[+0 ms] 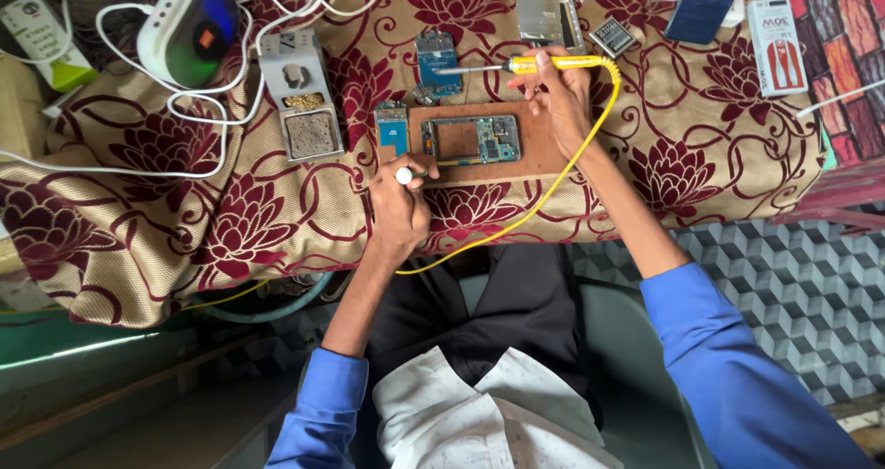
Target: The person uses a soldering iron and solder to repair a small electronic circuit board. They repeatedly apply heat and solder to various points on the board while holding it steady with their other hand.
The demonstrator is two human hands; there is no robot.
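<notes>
Right hand grips yellow soldering iron, tip pointing toward the left hand's side, yellow cord trailing back toward the body. Left hand pinches a small white-capped tool at the edge of the brown work mat. Opened phone frame lies on the mat between the hands. Loose blue circuit board just beyond it. Grey iron stand and white device with white cables out past the left hand. Counter under floral cloth.
</notes>
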